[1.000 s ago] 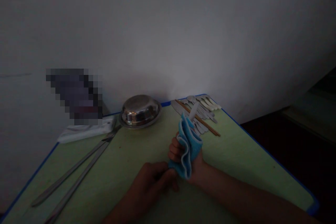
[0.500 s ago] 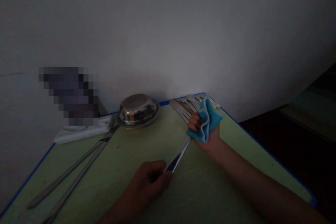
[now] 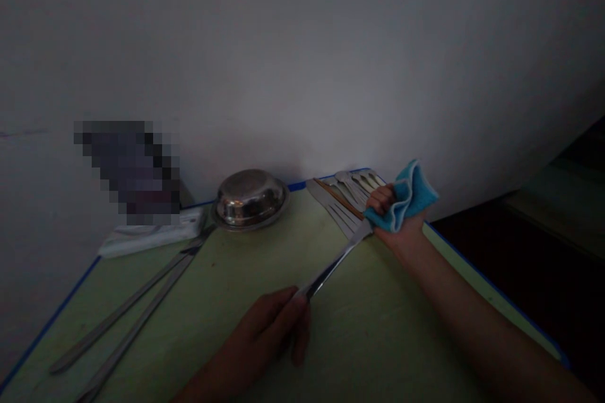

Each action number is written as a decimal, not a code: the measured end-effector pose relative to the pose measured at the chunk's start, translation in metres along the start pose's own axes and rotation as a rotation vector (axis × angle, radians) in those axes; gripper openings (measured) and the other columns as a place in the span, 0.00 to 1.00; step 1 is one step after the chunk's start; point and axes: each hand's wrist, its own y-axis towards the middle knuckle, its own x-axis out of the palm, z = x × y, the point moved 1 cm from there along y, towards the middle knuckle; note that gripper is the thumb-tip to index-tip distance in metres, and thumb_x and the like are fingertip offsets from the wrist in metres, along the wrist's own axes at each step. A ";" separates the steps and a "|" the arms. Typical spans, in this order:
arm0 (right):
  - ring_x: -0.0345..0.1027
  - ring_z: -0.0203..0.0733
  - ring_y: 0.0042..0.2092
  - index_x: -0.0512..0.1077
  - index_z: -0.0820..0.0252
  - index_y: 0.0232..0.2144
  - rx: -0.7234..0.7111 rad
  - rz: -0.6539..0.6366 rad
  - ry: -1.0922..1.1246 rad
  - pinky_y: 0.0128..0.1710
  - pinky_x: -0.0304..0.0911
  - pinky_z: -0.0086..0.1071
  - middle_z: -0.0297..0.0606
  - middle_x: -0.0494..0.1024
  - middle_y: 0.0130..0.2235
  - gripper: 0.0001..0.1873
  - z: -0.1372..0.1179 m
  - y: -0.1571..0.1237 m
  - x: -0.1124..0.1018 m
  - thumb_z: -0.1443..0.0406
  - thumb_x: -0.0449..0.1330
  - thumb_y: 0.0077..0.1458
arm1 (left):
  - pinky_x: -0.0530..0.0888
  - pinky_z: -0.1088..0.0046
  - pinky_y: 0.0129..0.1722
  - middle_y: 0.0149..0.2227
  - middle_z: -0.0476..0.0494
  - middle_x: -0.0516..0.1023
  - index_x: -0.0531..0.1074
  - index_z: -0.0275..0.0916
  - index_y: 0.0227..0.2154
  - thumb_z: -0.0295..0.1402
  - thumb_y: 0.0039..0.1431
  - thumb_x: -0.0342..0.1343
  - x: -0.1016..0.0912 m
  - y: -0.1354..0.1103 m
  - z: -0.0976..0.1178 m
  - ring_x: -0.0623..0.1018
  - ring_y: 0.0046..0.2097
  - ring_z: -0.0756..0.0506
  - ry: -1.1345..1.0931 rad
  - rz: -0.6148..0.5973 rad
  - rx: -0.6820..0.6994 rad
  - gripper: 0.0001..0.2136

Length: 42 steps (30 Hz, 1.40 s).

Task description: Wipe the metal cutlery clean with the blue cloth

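Pinching the near end of the utensil (image 3: pixel 338 261) in your left grip (image 3: pixel 274 322), likely to steady it, you have it slanting away from you over the bench (image 3: pixel 227 302), while your right grip (image 3: pixel 380 199) is curled around the cloth (image 3: pixel 403 203) at the far end, probably so the fabric presses against the metal. Just beyond that right grip lies the cutlery (image 3: pixel 346 186), gathered near the far corner, perhaps for easy reach, and the upturned bowl (image 3: pixel 250 198) sits further left, apart from both

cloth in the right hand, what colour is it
The cloth is blue with a pale, whitish edge; it shows in the head view.
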 end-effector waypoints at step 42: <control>0.42 0.28 0.15 0.49 0.57 0.13 0.050 0.005 -0.042 0.13 0.43 0.23 0.26 0.48 0.14 0.25 0.004 0.000 -0.002 0.55 0.37 0.59 | 0.64 0.78 0.27 0.19 0.54 0.62 0.61 0.39 0.18 0.46 0.62 0.38 0.000 -0.003 0.004 0.66 0.24 0.50 0.274 0.104 -0.031 0.21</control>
